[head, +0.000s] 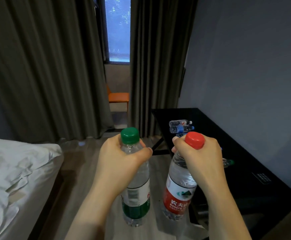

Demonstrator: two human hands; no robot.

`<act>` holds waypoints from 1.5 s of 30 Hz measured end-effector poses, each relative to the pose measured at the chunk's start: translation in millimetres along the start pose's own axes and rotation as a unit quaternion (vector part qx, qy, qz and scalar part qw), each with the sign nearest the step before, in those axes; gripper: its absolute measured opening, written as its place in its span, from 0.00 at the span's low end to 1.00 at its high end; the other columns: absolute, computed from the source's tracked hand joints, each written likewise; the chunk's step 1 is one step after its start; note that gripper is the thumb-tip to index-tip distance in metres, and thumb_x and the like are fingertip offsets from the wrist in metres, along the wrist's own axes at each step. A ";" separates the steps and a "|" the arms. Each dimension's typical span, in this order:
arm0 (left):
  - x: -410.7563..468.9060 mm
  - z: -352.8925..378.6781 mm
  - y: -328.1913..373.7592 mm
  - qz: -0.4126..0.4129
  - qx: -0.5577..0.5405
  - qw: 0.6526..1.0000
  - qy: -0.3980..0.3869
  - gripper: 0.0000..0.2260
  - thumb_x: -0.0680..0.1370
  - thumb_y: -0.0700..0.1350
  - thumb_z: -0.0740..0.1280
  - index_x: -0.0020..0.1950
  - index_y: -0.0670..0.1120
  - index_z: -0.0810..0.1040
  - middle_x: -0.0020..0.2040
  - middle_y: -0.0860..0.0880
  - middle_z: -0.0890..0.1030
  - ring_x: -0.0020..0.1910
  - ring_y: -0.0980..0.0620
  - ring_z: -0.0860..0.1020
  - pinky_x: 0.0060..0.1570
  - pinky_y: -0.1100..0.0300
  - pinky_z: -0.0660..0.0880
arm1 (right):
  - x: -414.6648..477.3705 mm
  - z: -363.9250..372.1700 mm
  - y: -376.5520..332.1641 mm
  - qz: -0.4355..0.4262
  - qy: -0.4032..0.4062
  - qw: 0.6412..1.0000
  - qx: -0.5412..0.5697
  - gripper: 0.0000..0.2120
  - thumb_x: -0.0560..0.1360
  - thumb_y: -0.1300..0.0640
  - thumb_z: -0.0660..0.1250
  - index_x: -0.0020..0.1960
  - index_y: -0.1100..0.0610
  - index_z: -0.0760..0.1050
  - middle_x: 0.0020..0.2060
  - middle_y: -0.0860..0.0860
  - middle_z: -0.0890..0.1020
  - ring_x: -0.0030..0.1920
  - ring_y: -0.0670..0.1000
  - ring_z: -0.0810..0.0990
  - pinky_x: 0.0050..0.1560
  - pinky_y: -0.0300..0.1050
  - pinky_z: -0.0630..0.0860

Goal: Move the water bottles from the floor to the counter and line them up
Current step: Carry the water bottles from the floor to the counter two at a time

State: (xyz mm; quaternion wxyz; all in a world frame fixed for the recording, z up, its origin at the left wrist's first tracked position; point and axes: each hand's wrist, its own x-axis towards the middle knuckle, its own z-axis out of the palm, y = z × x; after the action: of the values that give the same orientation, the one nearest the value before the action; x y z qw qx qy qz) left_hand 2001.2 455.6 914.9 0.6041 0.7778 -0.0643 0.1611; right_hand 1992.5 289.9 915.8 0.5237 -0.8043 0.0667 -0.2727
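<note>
Green-capped bottle (135,177): upright, off the floor, hanging below the left hand (118,158); its neck sits inside the grip, with the cap showing above the fingers.
Left hand: wrapped around the neck of the green-capped bottle, thumb across the front.
Red-capped bottle (179,189): tilted slightly, base toward the left, held up beside the counter's near edge; the red label faces the camera.
Right hand (198,158): closed over the shoulder of the red-capped bottle just under the cap, the body hanging below the palm.
Bottles on counter (180,125): two clear ones lying on their sides, touching, well beyond the hands; part of another shows behind the red cap.
Counter (245,153): black, along the right wall.
Bed (16,170): white bedding, left.
Curtains (46,66): dark, parted at the window.
</note>
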 end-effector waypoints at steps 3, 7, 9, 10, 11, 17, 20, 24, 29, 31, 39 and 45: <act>51.0 5.3 -20.5 0.004 -0.003 1.000 -0.019 0.06 0.63 0.44 0.76 0.35 0.45 0.80 0.31 0.50 0.82 0.33 0.55 0.80 0.35 0.61 0.74 | 37.4 31.6 9.8 0.009 0.010 1.000 0.003 0.16 0.70 0.54 0.71 0.38 0.68 0.77 0.34 0.63 0.81 0.39 0.62 0.80 0.42 0.56 0.78; 123.8 7.1 -44.4 0.009 -0.017 0.999 -0.041 0.07 0.61 0.46 0.73 0.35 0.46 0.80 0.32 0.51 0.82 0.34 0.55 0.81 0.37 0.58 0.76 | 88.7 76.6 17.1 0.009 0.034 0.999 -0.001 0.16 0.70 0.54 0.71 0.38 0.69 0.77 0.34 0.63 0.81 0.38 0.62 0.80 0.40 0.55 0.78; 161.2 7.4 -54.2 0.005 -0.028 0.998 -0.062 0.07 0.60 0.46 0.72 0.35 0.46 0.80 0.31 0.50 0.82 0.34 0.53 0.81 0.38 0.54 0.77 | 114.5 97.3 19.4 0.011 0.041 0.999 -0.002 0.17 0.70 0.53 0.71 0.38 0.69 0.77 0.33 0.63 0.81 0.37 0.62 0.80 0.41 0.55 0.78; 178.2 8.3 -58.9 0.005 -0.033 0.997 -0.075 0.07 0.60 0.45 0.73 0.35 0.45 0.80 0.31 0.50 0.82 0.34 0.53 0.81 0.38 0.55 0.76 | 126.2 107.0 21.2 0.015 0.046 0.999 -0.002 0.17 0.70 0.53 0.71 0.38 0.69 0.76 0.33 0.63 0.81 0.37 0.62 0.80 0.41 0.55 0.79; 194.4 9.6 -64.1 0.007 -0.034 0.996 -0.086 0.06 0.61 0.44 0.74 0.35 0.44 0.80 0.31 0.50 0.81 0.34 0.53 0.81 0.37 0.57 0.76 | 137.6 116.1 23.7 0.022 0.053 0.998 0.000 0.17 0.70 0.54 0.71 0.39 0.70 0.76 0.33 0.64 0.81 0.37 0.62 0.80 0.41 0.55 0.79; 276.5 29.3 -101.2 -0.004 -0.032 0.993 -0.115 0.04 0.64 0.38 0.74 0.33 0.45 0.80 0.31 0.55 0.81 0.33 0.59 0.79 0.34 0.65 0.73 | 202.3 158.4 48.1 0.067 0.054 0.996 -0.009 0.14 0.70 0.56 0.69 0.38 0.69 0.78 0.32 0.61 0.82 0.36 0.58 0.80 0.33 0.39 0.77; 316.3 46.0 -118.3 -0.008 -0.033 0.991 -0.132 0.04 0.64 0.38 0.74 0.33 0.44 0.80 0.31 0.52 0.81 0.32 0.58 0.79 0.33 0.64 0.73 | 239.3 176.4 63.8 0.073 0.065 0.995 -0.017 0.13 0.71 0.57 0.69 0.37 0.69 0.77 0.30 0.59 0.82 0.34 0.57 0.80 0.34 0.45 0.78; 373.2 74.6 -137.1 0.000 -0.034 0.990 -0.137 0.04 0.64 0.36 0.73 0.34 0.43 0.80 0.30 0.51 0.81 0.29 0.60 0.77 0.29 0.69 0.71 | 295.4 198.6 90.4 0.077 0.078 0.994 -0.012 0.14 0.71 0.59 0.70 0.31 0.67 0.73 0.22 0.52 0.77 0.24 0.47 0.75 0.28 0.36 0.73; 449.6 120.6 -151.0 0.009 -0.014 0.991 -0.136 0.04 0.65 0.36 0.74 0.35 0.40 0.80 0.31 0.48 0.82 0.29 0.57 0.78 0.28 0.67 0.72 | 377.3 217.4 125.5 0.073 0.084 0.994 -0.011 0.14 0.71 0.56 0.71 0.39 0.68 0.77 0.32 0.61 0.81 0.35 0.59 0.81 0.40 0.53 0.79; 476.6 136.2 -153.8 0.021 -0.012 0.990 -0.141 0.04 0.65 0.36 0.74 0.35 0.39 0.80 0.32 0.47 0.82 0.30 0.56 0.79 0.29 0.67 0.72 | 408.0 222.4 136.0 0.071 0.097 0.993 -0.018 0.15 0.71 0.55 0.71 0.37 0.68 0.76 0.31 0.62 0.80 0.35 0.60 0.80 0.40 0.53 0.78; 568.5 187.5 -181.5 0.002 -0.024 0.984 -0.175 0.03 0.66 0.36 0.73 0.35 0.39 0.80 0.31 0.46 0.81 0.31 0.53 0.80 0.30 0.66 0.73 | 501.9 247.2 172.6 0.107 0.115 0.987 -0.029 0.16 0.71 0.54 0.71 0.36 0.68 0.76 0.30 0.61 0.80 0.34 0.57 0.80 0.39 0.50 0.78; 651.5 224.1 -213.8 0.004 -0.028 0.974 -0.227 0.03 0.66 0.36 0.72 0.36 0.38 0.80 0.31 0.44 0.81 0.30 0.54 0.79 0.28 0.67 0.72 | 567.5 279.2 206.6 0.141 0.144 0.979 -0.044 0.15 0.71 0.54 0.71 0.37 0.68 0.77 0.32 0.60 0.83 0.36 0.57 0.82 0.45 0.56 0.80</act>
State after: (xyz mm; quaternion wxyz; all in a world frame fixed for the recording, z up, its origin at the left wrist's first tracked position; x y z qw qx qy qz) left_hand 2715.2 358.1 883.4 0.5948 0.7766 -0.2068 -0.0191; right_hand 2649.4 200.4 859.0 0.5057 -0.7617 0.2660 -0.3056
